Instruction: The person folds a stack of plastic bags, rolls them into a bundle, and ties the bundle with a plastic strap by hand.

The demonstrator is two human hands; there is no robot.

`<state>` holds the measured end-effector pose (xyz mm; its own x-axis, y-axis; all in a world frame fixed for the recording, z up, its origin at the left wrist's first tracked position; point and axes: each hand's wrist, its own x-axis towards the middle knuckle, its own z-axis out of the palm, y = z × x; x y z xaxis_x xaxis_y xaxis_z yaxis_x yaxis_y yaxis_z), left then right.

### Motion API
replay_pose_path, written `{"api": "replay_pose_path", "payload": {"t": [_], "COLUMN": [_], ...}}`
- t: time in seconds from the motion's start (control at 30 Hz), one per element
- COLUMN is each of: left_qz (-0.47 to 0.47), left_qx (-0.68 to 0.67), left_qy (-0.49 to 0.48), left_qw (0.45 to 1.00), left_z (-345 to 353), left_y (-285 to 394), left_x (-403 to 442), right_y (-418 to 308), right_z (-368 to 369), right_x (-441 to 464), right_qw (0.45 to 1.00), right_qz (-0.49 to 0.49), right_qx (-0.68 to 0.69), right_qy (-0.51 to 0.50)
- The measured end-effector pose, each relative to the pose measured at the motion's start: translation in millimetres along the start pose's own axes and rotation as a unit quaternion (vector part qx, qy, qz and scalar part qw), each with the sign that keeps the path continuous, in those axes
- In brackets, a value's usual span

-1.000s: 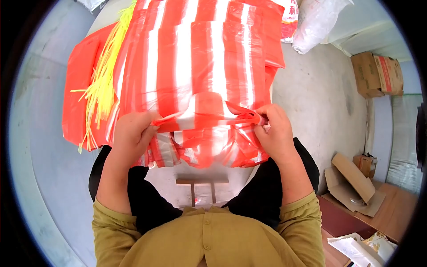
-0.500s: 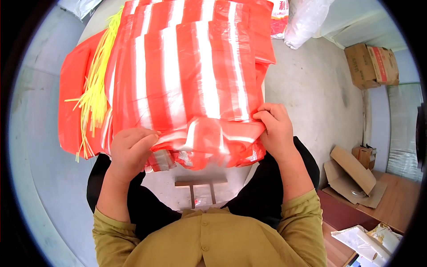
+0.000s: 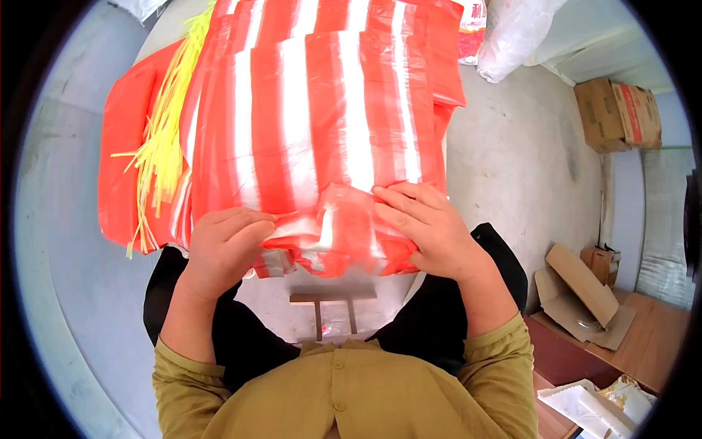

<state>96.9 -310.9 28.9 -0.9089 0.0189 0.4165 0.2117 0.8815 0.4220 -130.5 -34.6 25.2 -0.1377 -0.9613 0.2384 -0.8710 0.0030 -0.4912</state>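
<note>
A stack of red-and-white striped plastic bags (image 3: 300, 124) lies in front of me, its near edge crumpled and folded back. My left hand (image 3: 227, 245) is closed on the left end of that edge, thumb and fingers pinching the film. At the right end, my right hand (image 3: 424, 227) lies over the gathered plastic, fingers pointing left and the thumb lower down near the edge. Bunched film shows between the two hands. Left of the stack hangs a bundle of yellow strips (image 3: 162, 146), over plain red plastic (image 3: 121, 157).
Beneath the near edge, a wooden frame (image 3: 333, 298) shows between my knees. Cardboard boxes (image 3: 618, 113) sit at the far right. An opened carton (image 3: 581, 293) rests on a brown wooden surface (image 3: 651, 329). White plastic sacks (image 3: 515, 36) stand beyond the stack on the right.
My right hand has moved left from the right corner, bringing the plastic inward and spreading its fingers over it. My left hand keeps its pinch. The view has shifted slightly.
</note>
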Motion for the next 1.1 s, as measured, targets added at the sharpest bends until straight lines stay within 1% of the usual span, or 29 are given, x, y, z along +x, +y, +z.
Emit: {"api": "replay_pose_path", "payload": {"t": [0.03, 0.13, 0.23, 0.33, 0.43, 0.53, 0.63, 0.67, 0.73, 0.77, 0.83, 0.87, 0.93, 1.0, 1.07, 1.1], "left_qz": [-0.004, -0.026, -0.049, -0.072, -0.092, -0.118, -0.152, -0.165, -0.269, -0.321, -0.362, -0.383, -0.405, -0.41, -0.424, -0.431], "left_qx": [-0.002, -0.012, -0.037, -0.058, -0.071, -0.079, -0.086, -0.089, -0.127, -0.146, -0.128, -0.119, -0.113, -0.11, -0.09, -0.081], "left_qy": [-0.003, -0.019, -0.027, -0.029, -0.034, -0.043, -0.036, -0.03, -0.029, -0.028, -0.036, -0.041, -0.026, 0.004, -0.025, -0.039], "left_qw": [1.0, 0.999, 0.998, 0.995, 0.993, 0.989, 0.984, 0.982, 0.954, 0.935, 0.923, 0.915, 0.907, 0.906, 0.901, 0.898], "left_z": [0.2, -0.6, -1.5, -1.3, -1.9, -3.4, -3.5, -3.6, -4.7, -5.4, -8.0, -9.3, -9.6, -6.4, -9.3, -10.9], "left_y": [0.0, 0.3, 1.4, 0.6, 0.0, 1.6, 2.5, 2.8, 5.1, 5.9, 0.7, -2.6, -6.4, -9.0, -6.0, -5.1], "left_x": [-0.4, -1.1, -1.5, -2.9, -3.0, -1.8, 0.2, 1.0, 7.3, 10.9, 19.7, 24.9, 33.8, 38.4, 43.6, 44.4], "right_y": [-4.4, -0.1, 6.0, 0.1, -0.6, -0.1, 7.4, 9.6, 15.6, 18.2, 23.1, 26.4, 34.3, 37.3, 32.1, 30.1], "right_z": [-2.3, -4.3, -6.5, -13.9, -14.2, -11.8, -10.6, -11.9, -15.9, -18.7, -24.7, -23.5, -19.7, -19.5, -20.3, -18.2], "right_x": [2.4, 2.3, 5.3, 13.5, 19.6, 24.3, 28.4, 29.3, 31.6, 35.2, 45.6, 49.1, 55.9, 61.8, 69.9, 70.6], "right_qw": [0.999, 0.994, 0.99, 0.985, 0.991, 0.991, 0.984, 0.98, 0.969, 0.954, 0.91, 0.9, 0.88, 0.882, 0.886, 0.894], "right_qz": [0.02, -0.001, -0.002, 0.065, 0.021, -0.014, -0.012, 0.007, 0.042, 0.094, 0.195, 0.221, 0.272, 0.305, 0.335, 0.328], "right_qx": [0.02, 0.093, 0.123, 0.14, 0.114, 0.12, 0.154, 0.176, 0.219, 0.259, 0.335, 0.347, 0.369, 0.336, 0.296, 0.291], "right_qy": [-0.023, -0.054, -0.063, -0.077, -0.068, -0.061, -0.084, -0.091, -0.105, -0.121, -0.15, -0.14, -0.122, -0.124, -0.119, -0.093]}}
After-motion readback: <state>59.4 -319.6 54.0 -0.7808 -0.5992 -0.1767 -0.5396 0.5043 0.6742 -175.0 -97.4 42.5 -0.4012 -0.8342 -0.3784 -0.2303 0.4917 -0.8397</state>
